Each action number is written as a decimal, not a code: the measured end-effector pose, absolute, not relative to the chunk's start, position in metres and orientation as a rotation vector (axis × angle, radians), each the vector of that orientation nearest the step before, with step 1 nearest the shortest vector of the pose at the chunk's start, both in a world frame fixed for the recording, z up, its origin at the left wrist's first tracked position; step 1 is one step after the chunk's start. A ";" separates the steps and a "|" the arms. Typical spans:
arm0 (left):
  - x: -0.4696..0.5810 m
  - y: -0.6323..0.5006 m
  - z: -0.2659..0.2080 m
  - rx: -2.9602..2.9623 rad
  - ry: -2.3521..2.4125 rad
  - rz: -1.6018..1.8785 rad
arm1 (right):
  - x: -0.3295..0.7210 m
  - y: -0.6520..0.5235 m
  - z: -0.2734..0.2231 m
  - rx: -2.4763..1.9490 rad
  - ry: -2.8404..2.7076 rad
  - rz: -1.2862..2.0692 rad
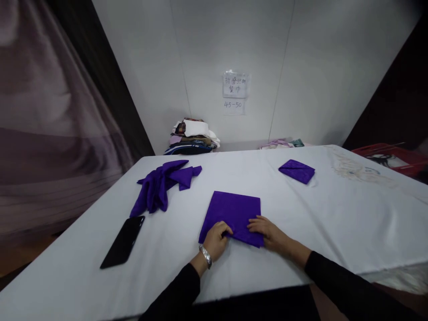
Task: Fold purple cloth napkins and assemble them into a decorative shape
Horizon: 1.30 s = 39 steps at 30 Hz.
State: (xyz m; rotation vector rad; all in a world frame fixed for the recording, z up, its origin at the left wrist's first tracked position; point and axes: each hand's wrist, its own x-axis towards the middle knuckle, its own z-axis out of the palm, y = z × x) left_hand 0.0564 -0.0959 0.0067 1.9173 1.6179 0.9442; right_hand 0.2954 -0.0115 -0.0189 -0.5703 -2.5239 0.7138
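Observation:
A purple cloth napkin (231, 213), folded into a rough square, lies flat on the white-covered table in front of me. My left hand (216, 240), with a silver bracelet at the wrist, pinches its near edge between thumb and curled fingers. That edge is slightly raised from the table. At the napkin's right side, my right hand (268, 232) rests with its fingers stretched over the cloth, near the lower right corner. The right thumb is hidden from view.
A crumpled pile of purple cloth (158, 185) lies left, with a black phone (123, 242) nearer me. A small folded purple cloth (297, 171) sits at back right. Folded fabrics (194, 137) are stacked beyond the table (167, 276). A red basket (397, 158) stands far right.

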 end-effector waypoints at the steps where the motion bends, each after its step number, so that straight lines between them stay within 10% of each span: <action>1: 0.056 -0.099 0.006 1.936 1.616 0.921 | 0.293 -0.012 -0.015 -0.586 -2.515 0.771; 14: 0.031 -0.129 0.005 2.081 2.043 0.656 | 0.252 0.015 0.028 -0.847 -2.208 1.332; 39: 0.000 -0.134 -0.012 1.706 2.360 0.903 | 0.158 0.078 0.001 -1.360 -2.428 0.615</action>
